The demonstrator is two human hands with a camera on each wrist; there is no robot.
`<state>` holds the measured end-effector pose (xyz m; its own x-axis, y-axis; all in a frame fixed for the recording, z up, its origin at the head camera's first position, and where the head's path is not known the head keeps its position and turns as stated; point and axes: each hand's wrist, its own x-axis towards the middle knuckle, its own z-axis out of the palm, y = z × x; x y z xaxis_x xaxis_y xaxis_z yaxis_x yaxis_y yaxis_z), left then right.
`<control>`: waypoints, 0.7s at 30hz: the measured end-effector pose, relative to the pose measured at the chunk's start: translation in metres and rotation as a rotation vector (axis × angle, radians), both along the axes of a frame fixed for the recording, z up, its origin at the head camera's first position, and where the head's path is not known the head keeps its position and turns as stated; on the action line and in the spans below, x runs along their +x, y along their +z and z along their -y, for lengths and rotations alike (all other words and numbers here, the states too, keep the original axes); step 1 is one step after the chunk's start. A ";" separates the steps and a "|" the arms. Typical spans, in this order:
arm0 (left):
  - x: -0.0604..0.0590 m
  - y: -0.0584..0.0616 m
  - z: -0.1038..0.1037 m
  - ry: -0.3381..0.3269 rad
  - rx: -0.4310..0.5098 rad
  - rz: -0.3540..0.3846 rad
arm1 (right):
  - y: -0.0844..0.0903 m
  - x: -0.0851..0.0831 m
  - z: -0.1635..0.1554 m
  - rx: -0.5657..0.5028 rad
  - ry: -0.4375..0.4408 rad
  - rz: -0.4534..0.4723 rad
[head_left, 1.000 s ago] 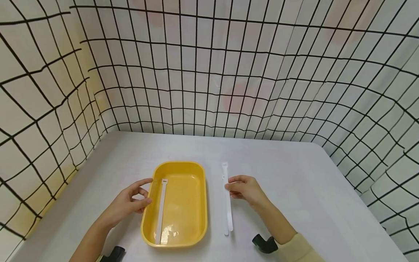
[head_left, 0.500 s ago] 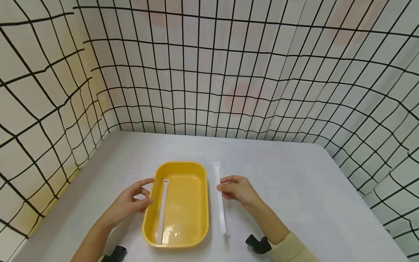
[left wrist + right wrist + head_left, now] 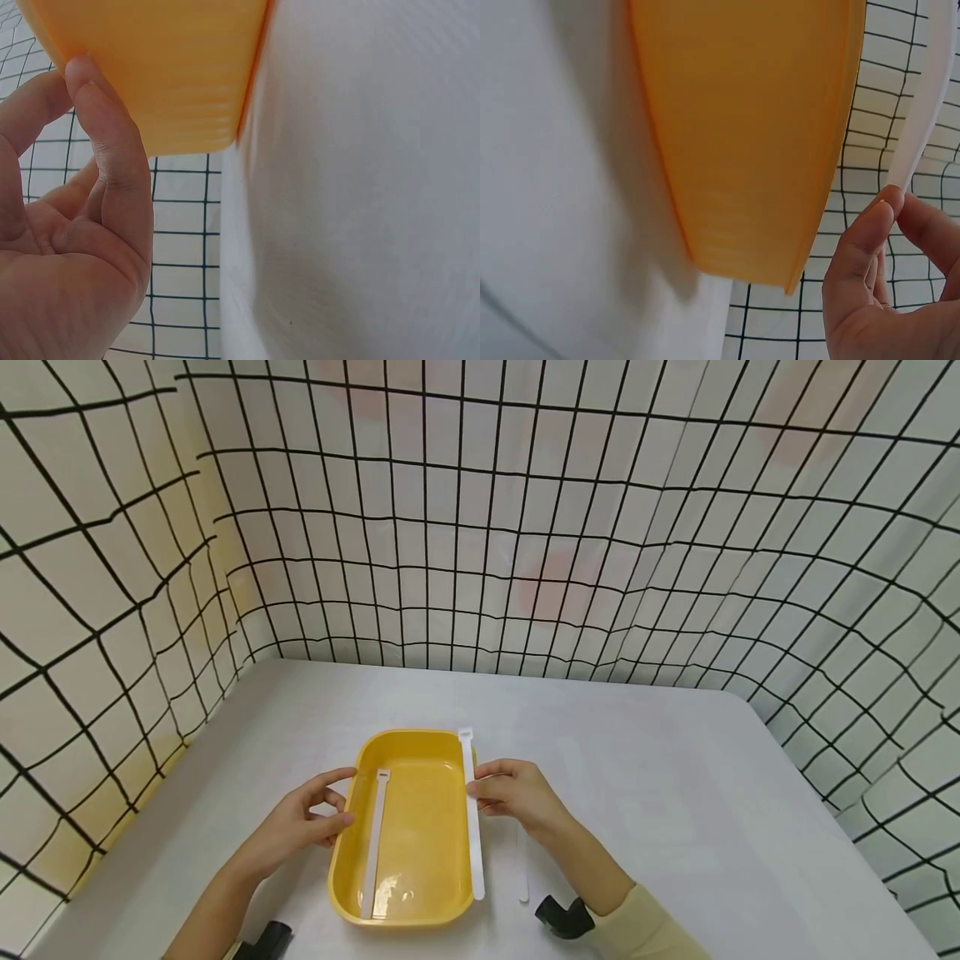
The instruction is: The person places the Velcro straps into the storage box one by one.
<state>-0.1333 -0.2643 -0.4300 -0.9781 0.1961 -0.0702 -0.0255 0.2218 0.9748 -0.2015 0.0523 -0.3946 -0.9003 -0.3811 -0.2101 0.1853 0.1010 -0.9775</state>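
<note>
white bench [image 3: 712,802] stretches wide rightward before a gridded backdrop [image 3: 450,527]; right hand [image 3: 517,789] pinches a white strap [image 3: 473,835] above yellow tray [image 3: 423,835]'s right rim; left hand [image 3: 303,816], loosely spread, touches the left.

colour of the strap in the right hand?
White strap; shows best in the head view.

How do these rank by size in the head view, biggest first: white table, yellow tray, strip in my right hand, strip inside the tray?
1. White table
2. Yellow tray
3. Held strip, inner strip: unranked; the held one looks longer but may be nearer the camera.
</note>
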 end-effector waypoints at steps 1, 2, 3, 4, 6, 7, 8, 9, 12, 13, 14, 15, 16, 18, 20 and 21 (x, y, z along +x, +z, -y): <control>0.000 0.000 0.000 0.004 0.001 0.003 | 0.001 0.000 0.003 -0.008 0.007 -0.002; -0.001 0.000 0.000 0.004 0.000 0.002 | 0.002 0.000 0.006 -0.016 0.014 -0.002; -0.001 0.000 0.000 0.003 -0.003 -0.003 | 0.003 0.000 0.009 -0.022 0.021 -0.002; -0.001 0.000 0.001 0.003 -0.004 -0.004 | 0.004 0.000 0.012 -0.029 0.028 -0.002; 0.000 0.000 0.001 0.002 -0.004 -0.008 | 0.006 -0.001 0.019 -0.043 0.040 -0.003; 0.000 0.001 0.001 0.005 -0.003 -0.008 | 0.007 -0.001 0.022 -0.052 0.046 0.000; 0.000 0.001 0.001 0.005 -0.003 -0.008 | 0.009 -0.001 0.026 -0.059 0.053 0.001; 0.000 0.002 0.001 0.002 -0.004 -0.011 | 0.010 0.000 0.028 -0.067 0.059 0.004; 0.001 0.002 0.001 0.002 0.003 -0.001 | 0.011 0.001 0.036 -0.086 0.076 0.006; 0.001 0.002 0.001 -0.001 0.005 0.000 | 0.011 0.001 0.038 -0.087 0.078 0.007; 0.001 0.002 0.001 -0.007 0.006 -0.003 | 0.011 0.001 0.040 -0.087 0.079 0.008; 0.001 0.002 0.001 -0.009 0.008 -0.003 | 0.011 0.001 0.042 -0.088 0.078 0.011; 0.001 0.001 0.001 -0.009 0.011 0.000 | 0.011 0.001 0.043 -0.087 0.079 0.014; 0.000 0.001 0.001 -0.016 0.012 -0.006 | 0.009 0.000 0.046 -0.087 0.075 0.025; 0.000 0.000 0.001 -0.016 0.014 -0.009 | 0.006 0.000 0.050 -0.084 0.073 0.034; 0.000 0.000 0.001 -0.016 0.015 -0.010 | 0.005 0.000 0.051 -0.084 0.072 0.039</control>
